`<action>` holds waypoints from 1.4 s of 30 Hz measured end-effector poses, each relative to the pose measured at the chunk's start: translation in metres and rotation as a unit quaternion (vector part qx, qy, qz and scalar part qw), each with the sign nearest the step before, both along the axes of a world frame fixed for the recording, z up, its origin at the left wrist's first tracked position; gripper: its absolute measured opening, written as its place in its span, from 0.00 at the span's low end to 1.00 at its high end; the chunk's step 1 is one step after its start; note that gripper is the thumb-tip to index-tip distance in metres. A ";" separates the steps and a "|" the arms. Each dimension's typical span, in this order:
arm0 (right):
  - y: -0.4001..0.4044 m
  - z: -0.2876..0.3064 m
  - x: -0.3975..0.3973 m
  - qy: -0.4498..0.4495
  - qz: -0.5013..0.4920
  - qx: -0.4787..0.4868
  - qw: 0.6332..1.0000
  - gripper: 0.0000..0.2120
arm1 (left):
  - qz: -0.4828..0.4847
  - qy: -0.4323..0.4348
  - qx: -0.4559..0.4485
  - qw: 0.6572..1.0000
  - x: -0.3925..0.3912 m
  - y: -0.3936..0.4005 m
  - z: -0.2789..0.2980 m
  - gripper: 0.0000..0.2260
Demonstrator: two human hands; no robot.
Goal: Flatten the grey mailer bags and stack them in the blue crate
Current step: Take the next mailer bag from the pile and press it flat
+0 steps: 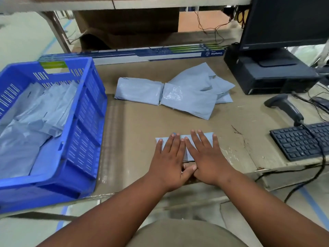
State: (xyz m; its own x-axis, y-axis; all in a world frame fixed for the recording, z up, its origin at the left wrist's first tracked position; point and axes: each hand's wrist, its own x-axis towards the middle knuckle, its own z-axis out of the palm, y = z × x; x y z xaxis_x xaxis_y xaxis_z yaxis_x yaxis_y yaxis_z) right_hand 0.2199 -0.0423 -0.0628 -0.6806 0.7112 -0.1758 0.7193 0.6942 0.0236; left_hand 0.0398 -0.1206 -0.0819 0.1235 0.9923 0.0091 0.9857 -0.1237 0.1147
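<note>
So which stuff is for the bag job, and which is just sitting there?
For the job: mailer under both hands (left, right), bag pile, crate.
Just lying about: keyboard, scanner, monitor, long boxes.

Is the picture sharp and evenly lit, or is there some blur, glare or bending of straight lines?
Head view: light is soft and even; the hands on the grey mailer bag look fairly sharp; the blue crate and the long boxes bend from the wide lens; the top left corner is smeared.
</note>
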 end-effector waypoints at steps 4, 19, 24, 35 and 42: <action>0.006 -0.012 0.008 -0.014 0.008 -0.001 1.000 0.45 | 0.000 0.002 -0.007 1.000 0.008 0.007 -0.008 0.43; 0.022 -0.012 0.004 -0.004 -0.022 -0.130 0.991 0.52 | -0.007 0.006 -0.103 0.995 0.003 0.024 0.005 0.49; 0.017 -0.006 0.000 -0.002 -0.046 -0.131 0.990 0.48 | -0.008 -0.010 -0.107 0.994 -0.001 0.024 0.008 0.48; 0.017 -0.012 -0.025 0.114 -0.024 0.026 0.993 0.29 | 0.008 -0.115 0.062 0.991 -0.007 0.033 -0.001 0.28; 0.025 -0.018 -0.003 0.050 -0.022 0.032 0.998 0.40 | 0.009 -0.020 0.034 0.999 -0.024 0.021 -0.017 0.32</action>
State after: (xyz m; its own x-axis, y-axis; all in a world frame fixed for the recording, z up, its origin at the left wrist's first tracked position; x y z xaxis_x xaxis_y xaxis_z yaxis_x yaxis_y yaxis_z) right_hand 0.2169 -0.0171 -0.0810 -0.6604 0.7484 -0.0623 0.7501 0.6613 -0.0063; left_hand 0.0155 -0.0993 -0.0985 0.1030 0.9914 0.0812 0.9828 -0.1140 0.1456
